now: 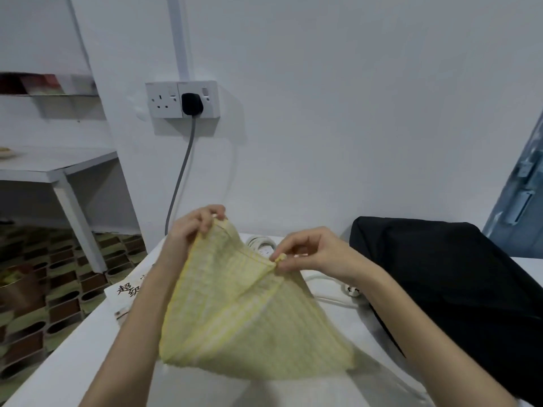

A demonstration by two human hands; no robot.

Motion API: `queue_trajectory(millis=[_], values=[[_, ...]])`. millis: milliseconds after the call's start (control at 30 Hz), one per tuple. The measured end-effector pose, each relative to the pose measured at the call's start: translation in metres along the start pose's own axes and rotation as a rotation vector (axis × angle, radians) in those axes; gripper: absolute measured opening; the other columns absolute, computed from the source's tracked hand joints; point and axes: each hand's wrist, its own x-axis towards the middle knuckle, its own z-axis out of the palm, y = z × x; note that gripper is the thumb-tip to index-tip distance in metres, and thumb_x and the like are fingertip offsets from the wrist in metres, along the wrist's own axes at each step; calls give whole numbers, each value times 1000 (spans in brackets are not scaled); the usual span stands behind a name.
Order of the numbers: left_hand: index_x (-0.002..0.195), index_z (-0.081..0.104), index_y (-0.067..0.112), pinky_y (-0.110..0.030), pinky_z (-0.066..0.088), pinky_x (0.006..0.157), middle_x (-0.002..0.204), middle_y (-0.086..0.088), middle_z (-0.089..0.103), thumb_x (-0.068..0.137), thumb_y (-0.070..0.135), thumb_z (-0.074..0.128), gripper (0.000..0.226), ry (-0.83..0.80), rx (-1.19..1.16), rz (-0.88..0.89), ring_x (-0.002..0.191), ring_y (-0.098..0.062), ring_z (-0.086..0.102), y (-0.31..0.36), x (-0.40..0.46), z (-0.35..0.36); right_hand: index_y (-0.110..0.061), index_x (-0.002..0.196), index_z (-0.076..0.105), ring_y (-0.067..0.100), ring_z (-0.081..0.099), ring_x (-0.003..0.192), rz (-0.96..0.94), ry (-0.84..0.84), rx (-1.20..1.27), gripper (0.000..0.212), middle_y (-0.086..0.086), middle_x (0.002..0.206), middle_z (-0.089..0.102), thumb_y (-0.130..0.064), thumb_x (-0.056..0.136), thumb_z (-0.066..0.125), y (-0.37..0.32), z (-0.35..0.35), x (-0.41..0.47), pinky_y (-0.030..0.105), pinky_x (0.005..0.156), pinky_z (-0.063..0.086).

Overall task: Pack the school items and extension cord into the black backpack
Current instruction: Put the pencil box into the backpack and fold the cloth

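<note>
Table: a white table (pixel 73 362) fills the near part of the view, and everything handled lies on it or is held above it.
Cloth: a pale yellow striped cloth (pixel 249 318) hangs in front of the person, its lower edge resting on the table, its upper edge stretched between both hands.
Left hand: the left hand (pixel 195 227) pinches the far-left corner of the cloth, fingers curled over the edge, raised higher than the other hand.
Right hand: the right hand (pixel 311 254) pinches the cloth's right corner between thumb and fingertips, lower and nearer the middle of the table.
Book: a white book with black Chinese characters (pixel 126 292) lies flat to the left, partly hidden by the left forearm and the cloth.
Extension cord: a white extension cord (pixel 264 245) lies coiled just behind the cloth, its cable running out to the right beneath the right wrist.
Backpack: the black backpack (pixel 440 274) lies on the right side of the table, near the cord.
Wall: on the far white wall, a double socket (pixel 164 99) holds a black plug (pixel 191 104) with a grey cable dropping behind the table.
Far left: a white shelf unit (pixel 58 168) stands over a patterned floor.
</note>
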Motion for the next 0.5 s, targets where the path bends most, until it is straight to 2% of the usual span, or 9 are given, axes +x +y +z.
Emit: queue_trajectory(millis=[67, 167, 267, 333, 400, 500], values=[[48, 54, 20, -24, 39, 68, 87, 7, 59, 64, 9, 52, 20, -56, 127, -43, 77, -18, 49, -5, -2, 17, -11, 80, 73, 5, 62, 74, -63, 126, 28, 16, 1, 77, 71, 3, 74, 73, 4, 8, 10, 15, 72, 50], [55, 63, 20, -24, 42, 68, 93, 6, 54, 63, 18, 61, 8, -111, 188, -45, 75, -18, 51, -12, -8, 37, -6, 74, 71, 12, 64, 71, -132, 255, 106, 15, 6, 76, 69, 7, 68, 76, 3, 16, 17, 21, 72, 53], [66, 65, 18, -33, 47, 77, 97, 2, 54, 67, 18, 65, 1, -94, 179, 14, 81, -24, 57, -16, -11, 42, -10, 72, 72, 13, 64, 78, -170, 326, 50, 17, 5, 95, 66, 4, 65, 79, 4, 21, 20, 23, 75, 51], [84, 62, 16, -34, 49, 77, 97, -1, 54, 71, 14, 70, 15, -79, 158, 41, 79, -24, 60, -16, -13, 46, -14, 70, 71, 17, 64, 83, -161, 356, 35, 19, 4, 104, 67, 1, 65, 80, 6, 23, 20, 24, 75, 51], [100, 55, 16, -25, 49, 73, 97, 1, 51, 72, 13, 71, 33, 1, 200, 42, 73, -17, 57, -13, -14, 50, -16, 68, 69, 19, 65, 81, -163, 361, 60, 20, 0, 96, 71, 1, 67, 79, 8, 25, 21, 28, 75, 53], [101, 50, 16, -16, 43, 64, 93, 5, 49, 75, 11, 70, 33, 115, 336, 10, 64, -8, 50, -8, -14, 53, -14, 72, 64, 12, 59, 66, -185, 379, 87, 23, -2, 72, 66, 4, 68, 77, 7, 29, 25, 26, 68, 50]])
